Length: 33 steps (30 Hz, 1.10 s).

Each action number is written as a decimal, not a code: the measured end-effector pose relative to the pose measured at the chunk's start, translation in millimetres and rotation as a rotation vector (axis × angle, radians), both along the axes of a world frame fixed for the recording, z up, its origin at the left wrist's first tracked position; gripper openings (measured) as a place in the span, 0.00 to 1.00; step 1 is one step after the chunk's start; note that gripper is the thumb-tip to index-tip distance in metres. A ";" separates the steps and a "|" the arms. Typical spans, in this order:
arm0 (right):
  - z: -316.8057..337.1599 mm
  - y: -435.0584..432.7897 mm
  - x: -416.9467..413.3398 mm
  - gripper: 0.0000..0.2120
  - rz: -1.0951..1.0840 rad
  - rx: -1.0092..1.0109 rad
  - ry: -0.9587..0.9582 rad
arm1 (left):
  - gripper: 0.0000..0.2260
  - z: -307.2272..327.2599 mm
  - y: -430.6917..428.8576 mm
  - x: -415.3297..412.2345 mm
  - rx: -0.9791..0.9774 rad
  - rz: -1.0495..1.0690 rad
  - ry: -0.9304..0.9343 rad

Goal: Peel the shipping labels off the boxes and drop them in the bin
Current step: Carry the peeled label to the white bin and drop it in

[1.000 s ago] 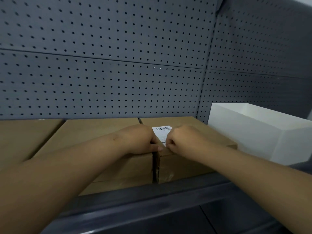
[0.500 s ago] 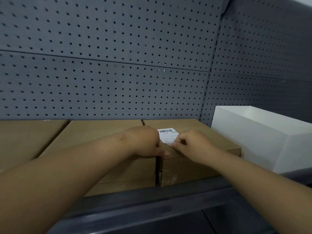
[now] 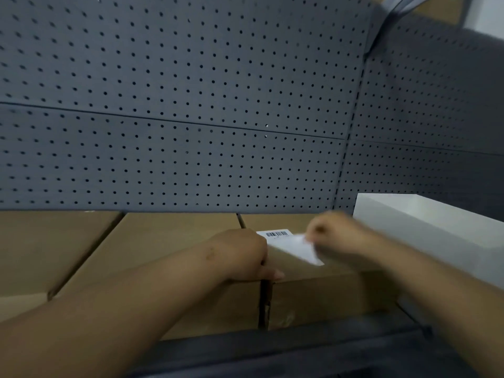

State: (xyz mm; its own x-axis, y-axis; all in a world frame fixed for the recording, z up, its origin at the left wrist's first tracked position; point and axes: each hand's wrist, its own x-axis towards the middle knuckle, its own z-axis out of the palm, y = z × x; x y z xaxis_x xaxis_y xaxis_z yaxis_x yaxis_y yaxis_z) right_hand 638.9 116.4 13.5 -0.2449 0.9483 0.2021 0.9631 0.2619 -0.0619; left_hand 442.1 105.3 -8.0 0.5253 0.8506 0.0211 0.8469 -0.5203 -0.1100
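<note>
White label (image 3: pixel 294 247), half peeled off the rightmost cardboard box (image 3: pixel 313 293), is being pinched by my right hand (image 3: pixel 336 238) while my left hand (image 3: pixel 242 255) is resting on that box's corner, fingers hidden, grip untellable.

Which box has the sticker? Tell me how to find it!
Look below the grey pegboard wall, where brown boxes sit in a row. Go to the box at the right end, beside the white bin. It alone bears a white barcode label, which the right hand holds half lifted.
</note>
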 end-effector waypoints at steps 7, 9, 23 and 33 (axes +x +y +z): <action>35.6 20.8 -21.0 0.08 -0.162 0.269 -0.001 | 0.26 -3.6 -1.5 -1.4 0.000 0.017 -0.033; 38.8 15.6 -20.3 0.07 -0.136 0.141 0.051 | 0.25 -4.3 -1.9 -1.6 -0.001 0.029 -0.039; 61.3 8.9 6.2 0.09 -0.164 0.548 0.245 | 0.23 10.6 1.5 -5.2 -0.094 0.114 -0.158; 34.2 -8.5 -29.4 0.05 0.157 0.393 0.314 | 0.35 25.4 18.4 -25.6 0.280 0.033 -0.691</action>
